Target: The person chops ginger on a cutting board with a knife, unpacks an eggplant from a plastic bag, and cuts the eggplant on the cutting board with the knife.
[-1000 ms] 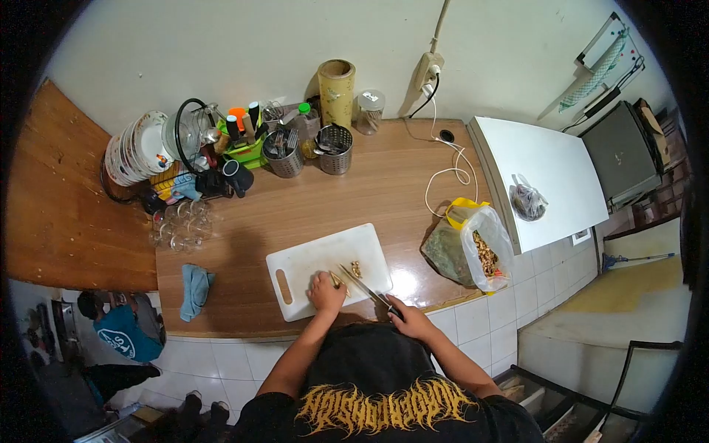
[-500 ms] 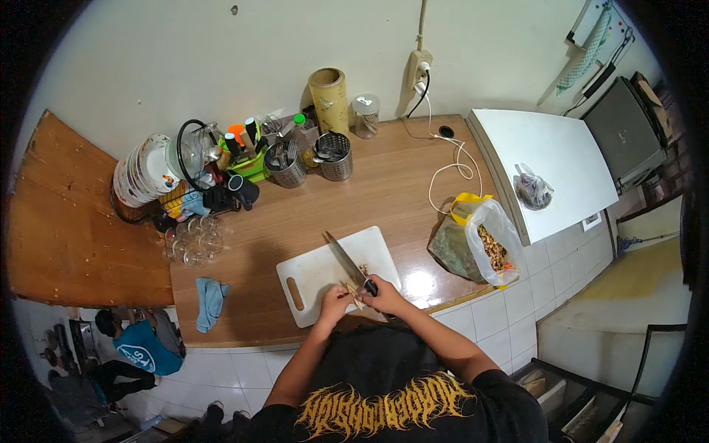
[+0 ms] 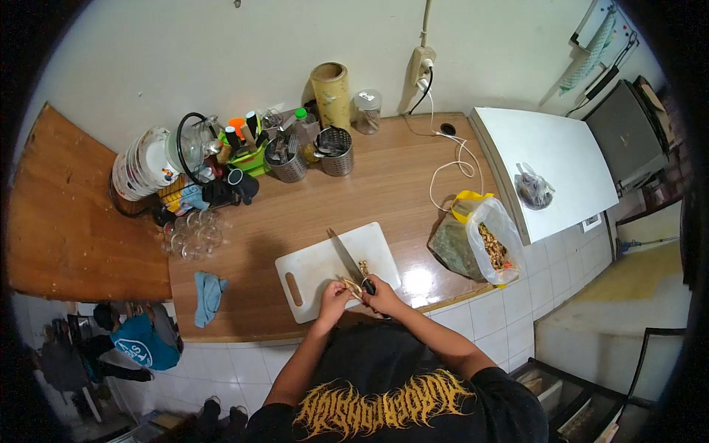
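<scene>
My right hand [image 3: 382, 297] is closed around the black handle of a kitchen knife [image 3: 343, 253], its long blade pointing up and left over the white cutting board [image 3: 310, 264]. Close beside it, my left hand [image 3: 334, 301] pinches a pale tan, curled strip of food [image 3: 351, 286], whose kind I cannot make out. The strip lies against or just beside the knife near the handle; the exact contact is too small to see. A few small tan pieces [image 3: 362, 267] lie on the board right of the blade.
A plastic bag [image 3: 480, 214] of chopped tan pieces stands to the right, beside a white cable [image 3: 436, 181]. Cutlery holders [image 3: 336, 159], glasses [image 3: 196, 240] and a dish rack [image 3: 144, 210] line the back left. A blue cloth [image 3: 210, 299] lies left. Another person [image 3: 144, 341] is at lower left.
The tan strip between my hands shows more clearly and looks more curled, having turned slightly. My hands and the knife stay almost in place; the whole view has shifted a little.
</scene>
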Demonstrator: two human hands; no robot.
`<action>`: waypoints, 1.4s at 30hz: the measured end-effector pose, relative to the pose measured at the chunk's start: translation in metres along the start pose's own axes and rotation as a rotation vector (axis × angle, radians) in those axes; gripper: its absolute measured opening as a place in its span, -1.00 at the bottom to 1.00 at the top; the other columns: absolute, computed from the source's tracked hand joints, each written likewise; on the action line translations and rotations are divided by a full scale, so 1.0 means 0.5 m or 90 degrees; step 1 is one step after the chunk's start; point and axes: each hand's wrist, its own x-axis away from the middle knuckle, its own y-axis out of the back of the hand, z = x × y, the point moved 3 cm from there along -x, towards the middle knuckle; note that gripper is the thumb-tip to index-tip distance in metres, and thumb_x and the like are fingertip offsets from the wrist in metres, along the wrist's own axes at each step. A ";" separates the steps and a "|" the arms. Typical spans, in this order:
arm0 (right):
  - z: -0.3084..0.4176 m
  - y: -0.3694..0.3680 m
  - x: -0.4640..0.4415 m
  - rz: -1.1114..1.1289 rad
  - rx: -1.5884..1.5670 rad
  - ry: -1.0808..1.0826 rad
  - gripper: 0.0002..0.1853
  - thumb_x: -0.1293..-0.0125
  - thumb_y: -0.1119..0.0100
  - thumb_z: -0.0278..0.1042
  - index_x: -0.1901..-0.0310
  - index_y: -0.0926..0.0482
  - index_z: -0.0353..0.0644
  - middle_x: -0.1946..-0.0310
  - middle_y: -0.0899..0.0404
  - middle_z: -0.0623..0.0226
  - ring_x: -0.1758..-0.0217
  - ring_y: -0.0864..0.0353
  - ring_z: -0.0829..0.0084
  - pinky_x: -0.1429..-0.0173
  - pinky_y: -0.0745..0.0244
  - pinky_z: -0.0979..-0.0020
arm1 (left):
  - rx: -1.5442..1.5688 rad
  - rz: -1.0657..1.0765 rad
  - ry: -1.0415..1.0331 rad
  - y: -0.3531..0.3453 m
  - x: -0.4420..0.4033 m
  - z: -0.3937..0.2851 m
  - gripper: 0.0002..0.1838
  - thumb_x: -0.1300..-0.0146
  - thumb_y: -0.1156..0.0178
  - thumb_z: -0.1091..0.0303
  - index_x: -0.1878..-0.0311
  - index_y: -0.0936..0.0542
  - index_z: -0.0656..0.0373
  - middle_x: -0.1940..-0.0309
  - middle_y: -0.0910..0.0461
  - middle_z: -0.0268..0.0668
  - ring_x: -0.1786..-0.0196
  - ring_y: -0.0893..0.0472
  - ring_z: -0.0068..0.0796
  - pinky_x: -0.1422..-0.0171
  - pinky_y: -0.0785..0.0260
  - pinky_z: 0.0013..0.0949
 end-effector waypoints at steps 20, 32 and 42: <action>-0.011 0.044 0.001 -0.007 0.043 -0.118 -0.47 -0.28 -0.35 -0.32 -0.27 -0.45 -0.19 0.19 -0.66 -0.05 0.08 -0.70 0.02 -0.04 -0.56 0.17 | -0.182 -0.009 -0.012 0.024 0.006 -0.021 -0.81 -0.36 -0.23 0.53 0.01 -0.57 0.36 0.19 -0.68 -0.19 0.15 -0.70 -0.41 0.03 -0.57 -0.37; 0.020 0.121 0.052 0.148 0.255 -0.054 -0.56 -0.31 -0.35 -0.30 -0.16 -0.47 -0.21 0.26 -0.68 -0.02 0.18 -0.72 0.03 0.07 -0.56 0.14 | -0.480 0.158 -0.088 0.076 0.052 -0.104 -0.83 -0.35 -0.30 0.42 0.08 -0.67 0.30 0.24 -0.74 -0.14 0.15 -0.71 -0.38 -0.04 -0.55 -0.32; -0.002 0.145 0.073 0.131 0.212 -0.076 -0.52 -0.31 -0.34 -0.36 -0.22 -0.48 -0.24 0.19 -0.70 0.07 0.13 -0.71 0.18 -0.04 -0.58 0.23 | -0.452 0.190 -0.071 0.078 0.051 -0.097 -0.82 -0.35 -0.32 0.41 0.08 -0.67 0.30 0.24 -0.74 -0.18 0.15 -0.69 -0.44 -0.06 -0.54 -0.33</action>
